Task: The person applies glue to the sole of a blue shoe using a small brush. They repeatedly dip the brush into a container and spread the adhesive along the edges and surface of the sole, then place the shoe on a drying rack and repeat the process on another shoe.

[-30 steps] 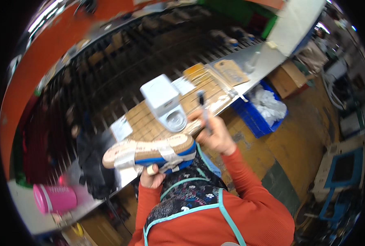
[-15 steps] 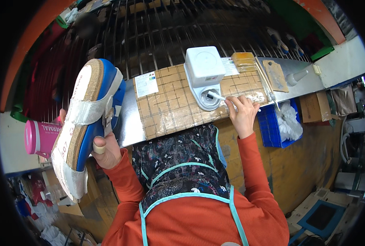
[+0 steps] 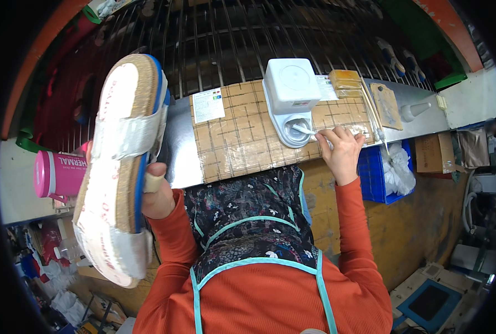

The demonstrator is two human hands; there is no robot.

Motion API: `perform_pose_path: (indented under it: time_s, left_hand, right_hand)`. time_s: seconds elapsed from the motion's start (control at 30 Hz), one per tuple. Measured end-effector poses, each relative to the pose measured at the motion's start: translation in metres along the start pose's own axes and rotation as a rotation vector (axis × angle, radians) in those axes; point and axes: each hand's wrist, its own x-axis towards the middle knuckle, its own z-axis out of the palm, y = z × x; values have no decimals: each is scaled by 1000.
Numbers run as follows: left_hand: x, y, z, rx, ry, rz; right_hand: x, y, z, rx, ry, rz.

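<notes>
Shoe [image 3: 111, 183] and stick [image 3: 303, 129] occupy two bare hands, one apiece, with the white dispenser [image 3: 292, 83] as the fixed point I judge everything from. Well to the dispenser's left, the left hand [image 3: 158, 195] grips the shoe above the near side of the worktop [image 3: 181, 153], thumb by the blue edge, most fingers hidden behind; the pale sole, crossed by whitish bands, faces the wearer. Just right of the dispenser, the right hand [image 3: 341, 150] pinches the stick's end between thumb and fingers, its other end down inside the dispenser's round cup [image 3: 298, 140]. I cannot make out what the cup holds. If it is something wet, lifting the stick too quickly could drip onto the cardboard [image 3: 231, 142] under the dispenser. Pressing sideways against the cup's wall might drag or tip the dispenser, since the cup sits close to the cardboard's near edge. The shoe, gripped along one side, could twist if pushed at either end, and a careless swing further left of the dispenser might knock the pink jug [image 3: 61, 173].
</notes>
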Motion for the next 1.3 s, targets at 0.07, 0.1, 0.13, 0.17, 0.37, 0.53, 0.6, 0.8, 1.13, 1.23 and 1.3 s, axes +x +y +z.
perform_pose_path:
  time_s: [0.07, 0.1, 0.13, 0.17, 0.37, 0.53, 0.6, 0.8, 1.13, 1.23, 1.3]
  left_hand:
    - [7, 4, 4, 211, -73, 187]
    - [12, 9, 4, 345, -127, 234]
    - [17, 14, 5, 396, -196, 250]
    - [21, 20, 5, 356, -252, 266]
    - [-16, 32, 36, -426, -239, -340]
    - [-56, -8, 65, -65, -275, -2]
    - [-61, -16, 65, 39, -375, 162]
    - [-51, -16, 77, 102, -432, 222]
    - [-42, -16, 70, 224, -271, 252]
    - [-41, -17, 64, 232, -292, 263]
    - [-39, -16, 60, 247, -320, 279]
  right_hand:
    - [-2, 3, -2, 134, -111, 160]
    - [-3, 5, -3, 210, -155, 234]
    - [-4, 6, -1, 250, -40, 184]
    - [-6, 8, 0, 380, -113, 314]
    - [-22, 20, 17, 1126, -381, 749]
    - [-21, 10, 11, 1302, -414, 832]
    - [-8, -7, 3, 1261, -265, 646]
    - [32, -65, -52, 457, 392, 58]
    - [35, -128, -45, 1151, 77, 203]
    - [42, -133, -37, 1073, 112, 199]
    - [50, -134, -35, 989, 154, 192]
